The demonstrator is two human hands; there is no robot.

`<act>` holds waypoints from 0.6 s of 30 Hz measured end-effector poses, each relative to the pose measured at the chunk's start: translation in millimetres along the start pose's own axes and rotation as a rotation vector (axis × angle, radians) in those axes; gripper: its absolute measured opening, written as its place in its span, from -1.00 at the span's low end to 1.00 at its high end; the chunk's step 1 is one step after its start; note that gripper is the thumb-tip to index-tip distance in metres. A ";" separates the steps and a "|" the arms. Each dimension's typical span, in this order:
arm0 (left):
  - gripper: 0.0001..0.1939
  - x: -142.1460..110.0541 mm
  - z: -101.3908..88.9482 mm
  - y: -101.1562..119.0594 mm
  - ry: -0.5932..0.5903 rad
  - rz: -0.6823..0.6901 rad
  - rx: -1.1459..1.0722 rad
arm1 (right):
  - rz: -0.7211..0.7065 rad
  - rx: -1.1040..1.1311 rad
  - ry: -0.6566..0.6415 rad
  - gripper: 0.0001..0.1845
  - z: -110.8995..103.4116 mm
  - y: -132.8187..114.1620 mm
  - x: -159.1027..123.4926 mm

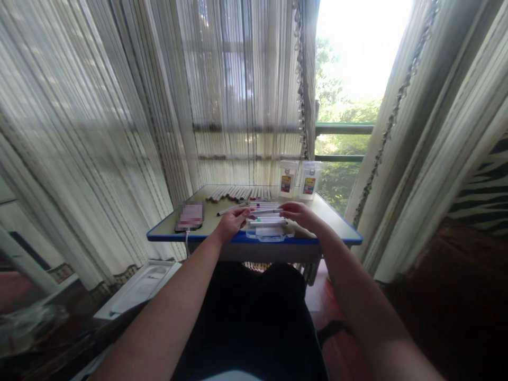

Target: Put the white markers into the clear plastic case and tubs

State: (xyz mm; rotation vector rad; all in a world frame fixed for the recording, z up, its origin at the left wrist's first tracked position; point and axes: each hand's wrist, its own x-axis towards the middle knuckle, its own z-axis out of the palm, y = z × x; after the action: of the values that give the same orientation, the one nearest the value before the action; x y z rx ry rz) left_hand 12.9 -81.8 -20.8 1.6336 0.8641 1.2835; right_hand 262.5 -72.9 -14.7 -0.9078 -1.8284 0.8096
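Note:
My left hand (232, 221) and my right hand (300, 214) meet over a clear plastic case (269, 232) at the near edge of a small table (206, 225). Between them they hold a white marker (266, 211) level, one end in each hand's fingertips. Several white markers lie side by side in the case below it. Another loose marker (230, 210) lies on the table just left of my left hand.
A row of several markers (238, 193) lies along the table's far side. Two clear plastic containers (298, 180) with labels stand at the back right. A phone (189, 217) lies at the left. Curtains hang all around; a flat box (138, 288) lies on the floor.

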 end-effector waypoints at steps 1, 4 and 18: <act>-0.47 1.0 0.1 2.2 0.009 -0.005 0.010 | 0.002 0.038 -0.001 -0.54 0.3 -6.0 -0.7; -0.50 3.8 3.0 13.6 -0.017 0.021 0.130 | -0.056 0.045 0.058 -0.58 0.2 -23.9 -3.2; -0.61 8.4 44.1 40.4 -0.108 0.235 0.310 | -0.215 -0.007 0.312 -0.53 18.8 -37.1 -4.5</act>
State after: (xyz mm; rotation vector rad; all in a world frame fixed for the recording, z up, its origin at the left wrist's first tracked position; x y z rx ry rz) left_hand 58.2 -99.1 15.3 2.0812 0.8558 1.2493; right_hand 237.6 -98.6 6.9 -0.7771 -1.6207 0.4964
